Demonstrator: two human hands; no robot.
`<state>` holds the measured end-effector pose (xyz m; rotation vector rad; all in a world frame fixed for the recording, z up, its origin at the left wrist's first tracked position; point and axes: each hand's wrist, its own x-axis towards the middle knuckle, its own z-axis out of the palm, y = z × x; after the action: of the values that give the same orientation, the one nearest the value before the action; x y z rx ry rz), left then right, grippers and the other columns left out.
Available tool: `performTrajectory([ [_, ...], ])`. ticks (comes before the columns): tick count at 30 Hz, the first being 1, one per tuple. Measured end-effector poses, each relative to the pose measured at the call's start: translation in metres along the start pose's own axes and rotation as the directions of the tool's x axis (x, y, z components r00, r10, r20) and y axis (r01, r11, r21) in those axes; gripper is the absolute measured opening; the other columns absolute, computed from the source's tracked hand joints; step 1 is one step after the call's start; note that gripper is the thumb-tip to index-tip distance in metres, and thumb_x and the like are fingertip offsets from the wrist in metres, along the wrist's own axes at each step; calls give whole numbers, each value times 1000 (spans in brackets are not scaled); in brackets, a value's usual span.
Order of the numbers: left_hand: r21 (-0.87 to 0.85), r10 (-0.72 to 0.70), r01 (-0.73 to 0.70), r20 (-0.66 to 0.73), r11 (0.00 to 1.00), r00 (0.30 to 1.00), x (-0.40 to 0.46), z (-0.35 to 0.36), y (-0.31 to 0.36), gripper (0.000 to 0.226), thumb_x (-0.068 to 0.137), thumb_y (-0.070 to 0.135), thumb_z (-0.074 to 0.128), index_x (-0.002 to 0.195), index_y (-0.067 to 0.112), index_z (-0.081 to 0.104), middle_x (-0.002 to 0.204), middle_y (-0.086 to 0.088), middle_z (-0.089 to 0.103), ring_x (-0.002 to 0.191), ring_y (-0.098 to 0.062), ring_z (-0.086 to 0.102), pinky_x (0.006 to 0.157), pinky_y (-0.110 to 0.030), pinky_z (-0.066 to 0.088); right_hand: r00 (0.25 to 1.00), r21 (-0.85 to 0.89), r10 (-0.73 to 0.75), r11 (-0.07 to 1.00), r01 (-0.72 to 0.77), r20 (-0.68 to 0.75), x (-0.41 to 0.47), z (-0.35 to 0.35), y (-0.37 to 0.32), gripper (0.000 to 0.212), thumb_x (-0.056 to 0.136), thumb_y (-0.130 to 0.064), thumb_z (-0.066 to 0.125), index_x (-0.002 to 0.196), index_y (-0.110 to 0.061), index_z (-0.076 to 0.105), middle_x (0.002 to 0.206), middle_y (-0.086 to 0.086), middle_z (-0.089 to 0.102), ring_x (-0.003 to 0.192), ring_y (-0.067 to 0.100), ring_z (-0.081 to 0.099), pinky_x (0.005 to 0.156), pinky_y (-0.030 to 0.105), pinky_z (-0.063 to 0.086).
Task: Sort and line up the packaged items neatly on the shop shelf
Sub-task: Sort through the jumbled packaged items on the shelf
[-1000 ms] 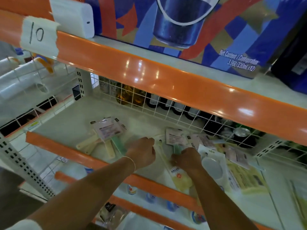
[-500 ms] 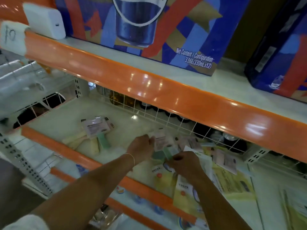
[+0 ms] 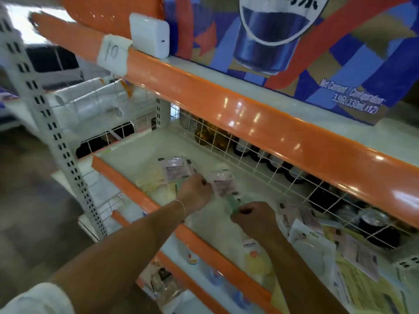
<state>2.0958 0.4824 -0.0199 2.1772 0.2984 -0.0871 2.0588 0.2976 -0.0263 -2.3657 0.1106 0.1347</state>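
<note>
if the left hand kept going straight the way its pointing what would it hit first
Probably the pink-labelled packet lying just beyond the left hand; its knuckles already seem to touch that packet's edge. Farther on stands the wire grid. Depth is unclear.

I stand in a shop: orange-edged shelves [image 3: 260, 123] hold a carton of canned drinks [image 3: 294, 48], bottles [image 3: 249, 148] behind wire mesh, and a handwritten price tag [image 3: 112, 53].
</note>
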Motion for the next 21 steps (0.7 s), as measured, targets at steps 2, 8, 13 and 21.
performTrajectory([
  [2, 38, 45, -43, -51, 998, 998, 7, -27, -8, 22, 92, 15, 45, 71, 15, 53, 70, -1, 54, 65, -17, 52, 55, -24, 42, 1000, -2, -23, 1000, 23, 12, 9, 15, -24, 34, 63, -33, 76, 71, 0, 71, 65, 17, 68, 54, 28, 64, 54, 37, 54],
  [8, 0, 16, -16, -134, 1000, 991, 30, -89, -45, 15, 87, 27, 60, 78, 14, 61, 79, -4, 65, 72, -22, 61, 60, -26, 43, 999, 70, -1, 998, -2, 36, 25, 63, -90, 35, 57, -33, 72, 68, 0, 68, 65, 18, 67, 50, 20, 58, 49, 29, 44],
  [13, 57, 24, -15, -153, 998, 988, 42, -120, -67, 12, 87, 19, 52, 88, 12, 62, 80, 2, 58, 68, -14, 52, 56, -25, 39, 999, 61, 24, 998, -26, 24, 30, 91, -125, 15, 63, -25, 77, 65, -11, 73, 63, 5, 70, 59, 18, 69, 58, 36, 58],
  [21, 79, 79, -73, -70, 994, 994, 54, -127, -74, 12, 85, 17, 50, 86, 13, 62, 82, 0, 61, 71, -16, 56, 60, -28, 46, 1000, 0, 15, 1000, -15, 13, 35, 109, -139, 27, 70, -33, 71, 68, -5, 70, 67, 13, 69, 64, 28, 69, 59, 44, 59],
])
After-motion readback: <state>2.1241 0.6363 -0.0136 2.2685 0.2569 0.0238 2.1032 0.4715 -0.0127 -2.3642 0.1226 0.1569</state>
